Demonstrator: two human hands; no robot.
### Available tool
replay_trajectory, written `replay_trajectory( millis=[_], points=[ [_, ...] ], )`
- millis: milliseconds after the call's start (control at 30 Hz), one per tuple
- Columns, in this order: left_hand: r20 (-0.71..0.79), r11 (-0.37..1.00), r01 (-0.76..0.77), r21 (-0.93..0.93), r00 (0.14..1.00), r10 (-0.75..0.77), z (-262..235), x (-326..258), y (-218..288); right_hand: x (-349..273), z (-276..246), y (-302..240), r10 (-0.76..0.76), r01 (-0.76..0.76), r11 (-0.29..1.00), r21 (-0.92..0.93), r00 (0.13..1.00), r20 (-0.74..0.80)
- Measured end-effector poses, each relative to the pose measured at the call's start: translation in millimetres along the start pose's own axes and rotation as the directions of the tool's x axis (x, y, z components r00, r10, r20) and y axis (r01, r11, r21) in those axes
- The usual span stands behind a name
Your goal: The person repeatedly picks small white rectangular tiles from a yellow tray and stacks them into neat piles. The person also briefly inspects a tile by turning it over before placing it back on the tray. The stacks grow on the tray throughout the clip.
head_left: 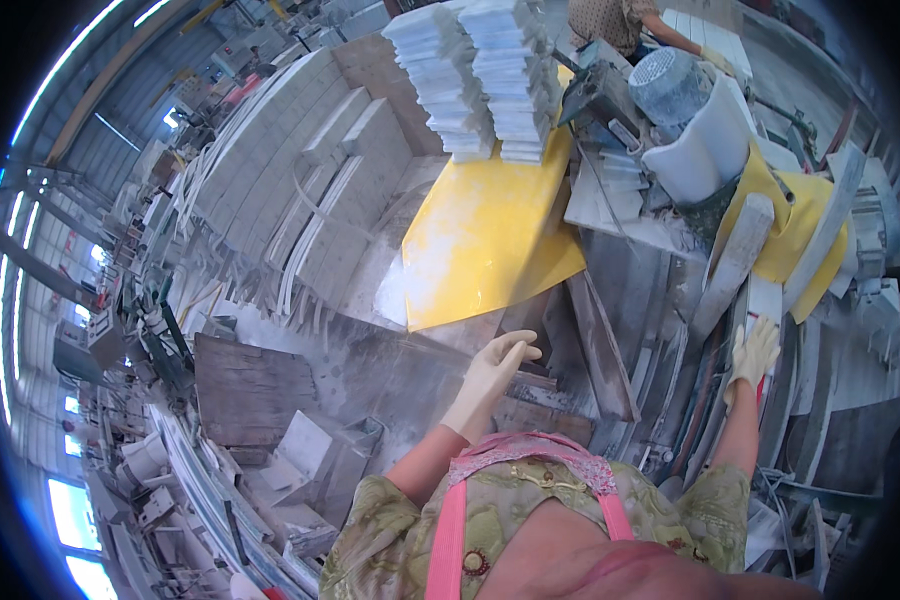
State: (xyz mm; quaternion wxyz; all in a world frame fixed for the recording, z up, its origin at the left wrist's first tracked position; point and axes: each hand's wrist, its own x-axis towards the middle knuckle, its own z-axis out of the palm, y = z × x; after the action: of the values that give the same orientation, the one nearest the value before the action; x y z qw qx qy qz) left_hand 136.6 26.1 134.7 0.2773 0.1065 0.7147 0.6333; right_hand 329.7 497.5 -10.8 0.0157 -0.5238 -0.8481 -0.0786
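left hand (492, 372): gloved, fingers loosely curled, empty, hanging over dusty boards. right hand (753, 352): gloved, resting open on pale stone strip (735, 262).

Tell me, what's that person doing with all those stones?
A person in pale gloves stands in a dusty stone workshop. Their left hand hangs open in the air over a grey stone slab, holding nothing. Their right hand rests on a long pale stone strip that leans on the workbench. Ahead lies a yellow board with two tall stacks of cut white stone pieces on its far end. Another person works at the far side.
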Motion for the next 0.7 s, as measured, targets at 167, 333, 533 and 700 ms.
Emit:
replay_trajectory(
  millis=[167,333,533,700],
  points=[
    [0.065,1.000,-0.001,-0.024,0.998,0.003,5,10,-6,-52,11,31,-0.175,0.184,0.981,0.066,0.977,-0.121],
    [0.113,0.998,-0.032,-0.045,0.993,0.037,5,11,-3,-60,-6,69,-0.434,0.428,0.878,0.213,0.901,-0.023],
    [0.035,0.997,-0.042,-0.071,0.998,0.045,-9,-6,-1,-35,-47,71,-0.495,0.498,0.866,0.041,0.845,0.204],
    [-0.031,0.994,-0.060,-0.093,0.998,0.057,-16,-17,-17,-21,-62,48,-0.499,0.530,0.846,-0.055,0.824,0.267]
  ],
)
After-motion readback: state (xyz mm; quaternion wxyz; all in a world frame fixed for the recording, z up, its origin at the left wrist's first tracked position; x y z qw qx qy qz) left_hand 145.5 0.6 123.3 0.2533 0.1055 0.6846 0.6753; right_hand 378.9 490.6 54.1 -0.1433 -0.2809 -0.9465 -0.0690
